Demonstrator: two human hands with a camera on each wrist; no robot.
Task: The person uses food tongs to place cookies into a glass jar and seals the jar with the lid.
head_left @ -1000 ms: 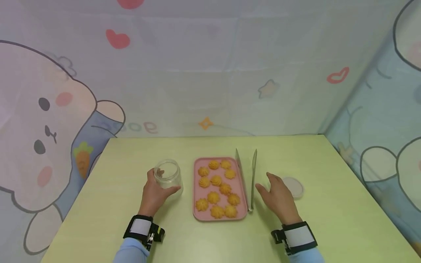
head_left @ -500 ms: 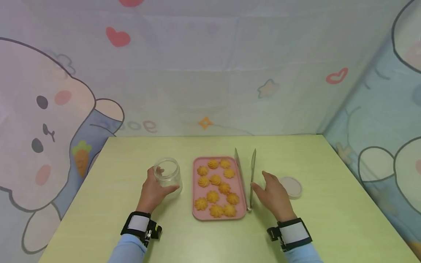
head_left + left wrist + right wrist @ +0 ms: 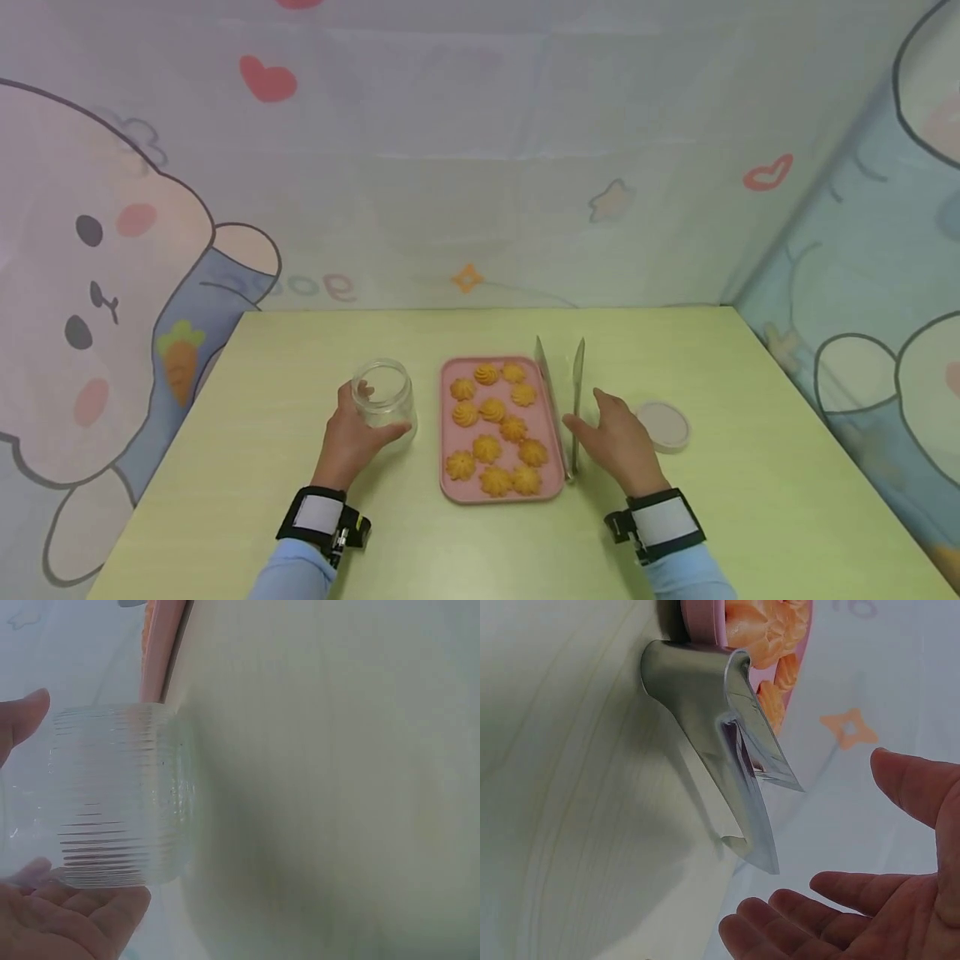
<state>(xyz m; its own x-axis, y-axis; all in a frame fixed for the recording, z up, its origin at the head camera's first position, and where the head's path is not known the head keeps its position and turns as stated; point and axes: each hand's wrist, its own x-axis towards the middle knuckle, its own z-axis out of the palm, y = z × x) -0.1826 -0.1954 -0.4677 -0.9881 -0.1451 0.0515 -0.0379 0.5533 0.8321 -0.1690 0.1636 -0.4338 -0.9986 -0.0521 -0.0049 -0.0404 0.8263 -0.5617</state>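
Observation:
My left hand (image 3: 351, 442) grips a clear jar (image 3: 382, 410), thumb on its near right side and fingers behind its left. The left wrist view shows the ribbed wall of the jar (image 3: 105, 802), with nothing visible inside. Metal tongs (image 3: 578, 371) lie with arms spread along the right side of a pink tray (image 3: 498, 502); their bent end is toward me. My right hand (image 3: 621, 442) hovers beside the tongs with thumb and fingers apart, holding nothing. In the right wrist view the fingers stand a short way from the tongs (image 3: 697, 690).
On the tray sit several piped yellow cookies (image 3: 487, 450). A round white lid (image 3: 666, 427) lies right of my right hand. The pale yellow table (image 3: 795, 500) ends at a printed cloth backdrop (image 3: 480, 167) behind and at the sides.
My right hand has moved left, closer to the tongs, its thumb passing over their right arm in the head view. My left hand keeps its hold on the jar in the same place.

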